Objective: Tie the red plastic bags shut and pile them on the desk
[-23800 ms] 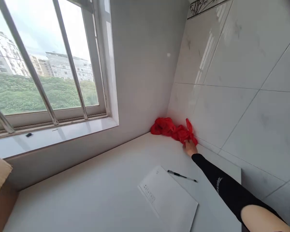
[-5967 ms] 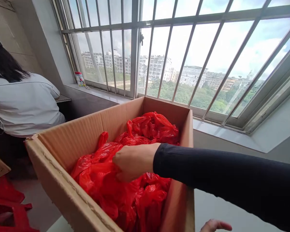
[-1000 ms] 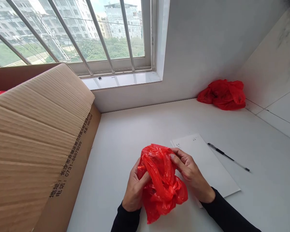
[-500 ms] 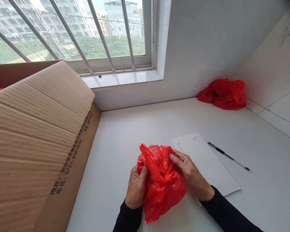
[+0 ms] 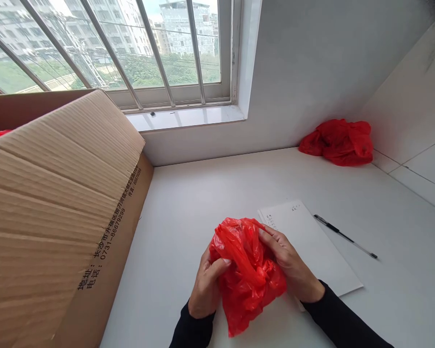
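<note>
Between both hands I hold a crumpled red plastic bag (image 5: 250,280) with a knot on its front. My left hand (image 5: 206,282) grips its left side, thumb lying over the front and the other fingers hidden behind. On the upper right side, my right hand (image 5: 282,256) presses its thumb against the plastic, its other fingers mostly out of sight. Whatever the bag contains is hidden. Partly behind my right hand lies a white sheet or pad of paper (image 5: 317,249) with some handwriting at its top. A black and clear pen (image 5: 344,236) rests to the right of the paper.
A large cardboard box (image 5: 68,193) with printed writing fills the left side, one flap folded outward. Another red plastic bag (image 5: 342,142) lies against the wall at the back right of the white table (image 5: 203,193). Behind is a barred window (image 5: 130,48).
My left thumb has moved up and right across the bag's front. The bag's loose upper strip has folded down, and the bag has turned slightly in my hands.
</note>
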`<state>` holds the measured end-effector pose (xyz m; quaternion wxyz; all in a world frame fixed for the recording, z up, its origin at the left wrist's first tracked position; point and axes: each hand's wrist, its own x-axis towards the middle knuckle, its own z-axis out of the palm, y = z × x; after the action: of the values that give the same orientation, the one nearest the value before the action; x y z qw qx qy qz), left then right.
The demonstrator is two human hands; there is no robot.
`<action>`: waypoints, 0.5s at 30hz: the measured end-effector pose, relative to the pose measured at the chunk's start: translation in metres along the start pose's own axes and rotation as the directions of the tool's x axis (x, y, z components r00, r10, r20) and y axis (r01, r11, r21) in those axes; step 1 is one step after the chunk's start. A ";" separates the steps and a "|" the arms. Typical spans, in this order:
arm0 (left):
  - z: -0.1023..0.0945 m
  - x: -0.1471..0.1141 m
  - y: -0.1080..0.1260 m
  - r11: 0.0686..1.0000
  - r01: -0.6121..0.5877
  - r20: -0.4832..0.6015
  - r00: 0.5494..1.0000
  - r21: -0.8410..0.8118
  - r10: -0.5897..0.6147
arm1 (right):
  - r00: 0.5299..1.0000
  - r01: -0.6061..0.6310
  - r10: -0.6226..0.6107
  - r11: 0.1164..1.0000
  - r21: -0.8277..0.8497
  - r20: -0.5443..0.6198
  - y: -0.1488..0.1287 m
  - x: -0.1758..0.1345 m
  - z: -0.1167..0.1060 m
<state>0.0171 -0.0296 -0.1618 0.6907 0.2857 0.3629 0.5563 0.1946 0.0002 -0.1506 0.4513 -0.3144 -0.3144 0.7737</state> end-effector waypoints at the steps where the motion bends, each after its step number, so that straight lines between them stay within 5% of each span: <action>1: -0.003 0.000 -0.002 0.999 -0.010 0.023 1.000 0.045 0.009 | 1.000 0.001 -0.001 1.000 -0.008 0.003 0.000 0.000 0.000; 15: -0.008 -0.002 -0.007 0.992 0.073 -0.035 0.997 0.101 -0.070 | 0.989 0.107 -0.069 0.942 -0.318 0.130 -0.005 -0.007 -0.002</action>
<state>0.0143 -0.0335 -0.1718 0.6887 0.2988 0.4120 0.5164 0.2014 -0.0033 -0.1466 0.4083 -0.3239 -0.4770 0.7077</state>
